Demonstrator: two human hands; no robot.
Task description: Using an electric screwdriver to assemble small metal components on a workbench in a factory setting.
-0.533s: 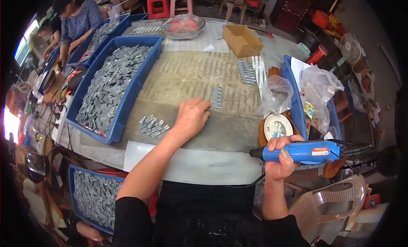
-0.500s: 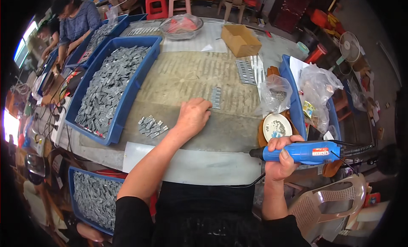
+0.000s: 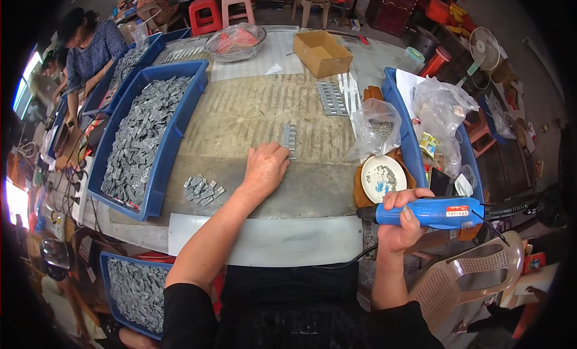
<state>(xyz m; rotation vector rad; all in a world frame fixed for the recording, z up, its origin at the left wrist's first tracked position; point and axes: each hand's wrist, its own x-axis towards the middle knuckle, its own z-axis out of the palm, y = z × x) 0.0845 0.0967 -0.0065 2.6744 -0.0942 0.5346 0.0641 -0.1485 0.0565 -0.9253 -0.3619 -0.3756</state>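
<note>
My left hand (image 3: 266,167) rests on the table with its fingers bent together, at the near end of a short row of small grey pieces (image 3: 289,134). Its fingertips are partly hidden, so whatever is between them does not show. A loose pile of the same flat grey pieces (image 3: 203,189) lies to the left of that wrist. My right hand (image 3: 401,221) is wrapped around a blue electric screwdriver (image 3: 442,213), held level over the table's near right edge with its dark tip pointing left. Beyond that tip stands a white dish (image 3: 383,177) of tiny metal parts.
Blue trays of grey pieces stand at left (image 3: 144,139) and lower left (image 3: 137,289). Farther back are a cardboard box (image 3: 323,53), a grey block of lined-up pieces (image 3: 331,98) and a plastic bag (image 3: 375,130). Another blue tray (image 3: 399,109) is at right. A co-worker (image 3: 93,42) sits far left.
The whole view has shifted slightly, with the table's things sitting farther left. My left hand stays by the row's near end; my right hand keeps its hold on the electric screwdriver.
</note>
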